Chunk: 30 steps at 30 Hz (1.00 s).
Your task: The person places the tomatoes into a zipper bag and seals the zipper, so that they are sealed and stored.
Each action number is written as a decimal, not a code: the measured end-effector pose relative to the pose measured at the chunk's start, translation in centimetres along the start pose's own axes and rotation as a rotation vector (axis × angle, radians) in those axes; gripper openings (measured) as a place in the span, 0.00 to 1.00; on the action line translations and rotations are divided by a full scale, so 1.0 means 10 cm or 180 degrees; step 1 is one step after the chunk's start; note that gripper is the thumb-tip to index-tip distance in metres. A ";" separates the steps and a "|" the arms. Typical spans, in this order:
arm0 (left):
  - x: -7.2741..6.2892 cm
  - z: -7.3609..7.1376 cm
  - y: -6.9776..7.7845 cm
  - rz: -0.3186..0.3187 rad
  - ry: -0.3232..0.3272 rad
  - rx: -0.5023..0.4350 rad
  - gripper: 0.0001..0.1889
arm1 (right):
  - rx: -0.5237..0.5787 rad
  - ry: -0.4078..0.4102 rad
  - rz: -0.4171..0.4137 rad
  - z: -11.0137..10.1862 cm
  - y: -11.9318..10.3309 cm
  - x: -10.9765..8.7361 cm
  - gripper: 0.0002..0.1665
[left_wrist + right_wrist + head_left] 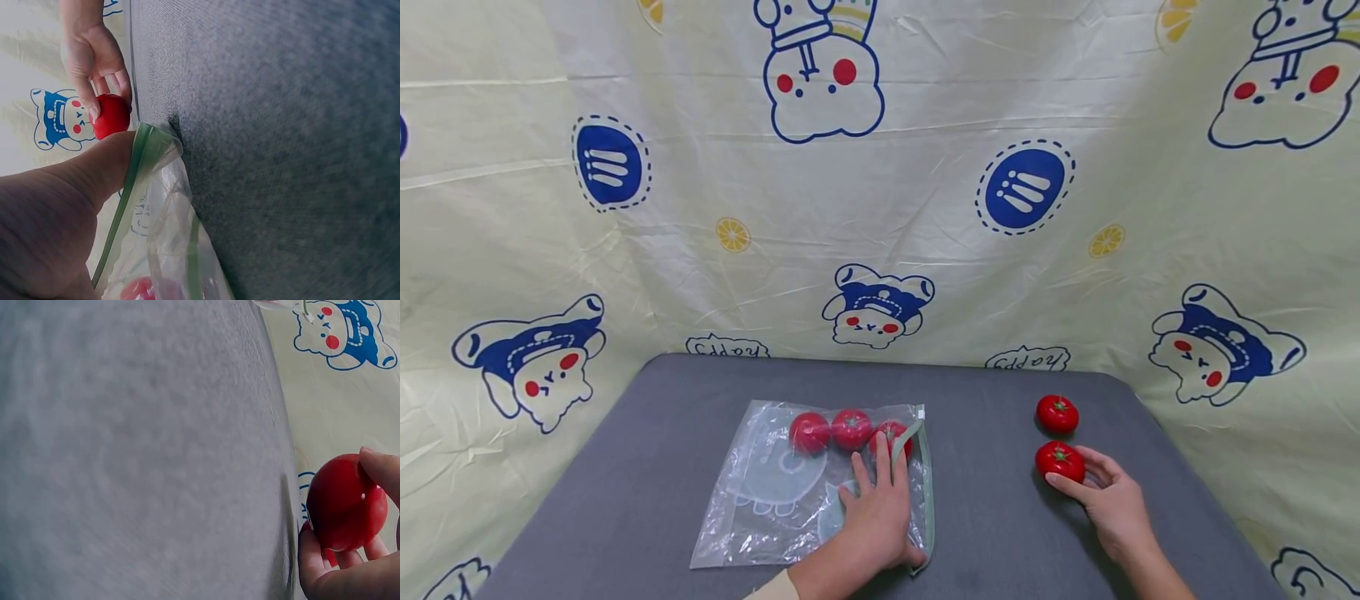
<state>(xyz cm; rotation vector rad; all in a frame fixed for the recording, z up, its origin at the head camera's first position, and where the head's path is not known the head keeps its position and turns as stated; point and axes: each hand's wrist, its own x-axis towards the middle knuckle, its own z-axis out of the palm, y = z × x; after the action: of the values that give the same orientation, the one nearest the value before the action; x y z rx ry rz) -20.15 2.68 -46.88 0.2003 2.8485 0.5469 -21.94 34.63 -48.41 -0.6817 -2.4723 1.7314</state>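
A clear zip bag (760, 533) with a green-edged mouth lies left of the table's middle. Inside it are three red tomatoes, a left one (810, 432), a middle one (852, 428) and a right one (898, 431), partly covered by fingers. My left hand (876, 517) rests on the bag with fingers spread, its thumb by the green edge (128, 194). In the left wrist view the bag's mouth stands partly raised. To the right, my right hand (1116, 504) grips a tomato (1060, 461) between thumb and fingers. Just behind that one sits another tomato (1057, 414).
The grey table (985, 517) ends at a pale hanging cloth (925, 192) printed with cartoon figures, which stands behind it and at both sides. A stretch of tabletop lies between the bag and the two tomatoes on the right.
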 end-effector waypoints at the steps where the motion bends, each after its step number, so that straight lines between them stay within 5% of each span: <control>1: 0.00 0.00 0.00 0.0008 0.0000 0.0004 0.74 | 0.0003 -0.0018 -0.0001 0.01 0.00 -0.01 0.59; 10: 0.00 -0.01 -0.01 0.0048 0.0018 -0.0007 0.76 | -0.0148 -0.0156 -0.0126 0.06 -0.02 -0.08 0.57; 30: -0.01 -0.01 0.00 0.0074 0.0040 0.0073 0.75 | 0.0095 -0.0406 -0.0188 0.17 -0.09 -0.21 0.54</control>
<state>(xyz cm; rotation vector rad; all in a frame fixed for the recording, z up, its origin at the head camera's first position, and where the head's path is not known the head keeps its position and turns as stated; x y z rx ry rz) -20.10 2.58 -46.75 0.2351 2.8690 0.5222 -20.86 32.05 -47.78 -0.5056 -2.5139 1.8409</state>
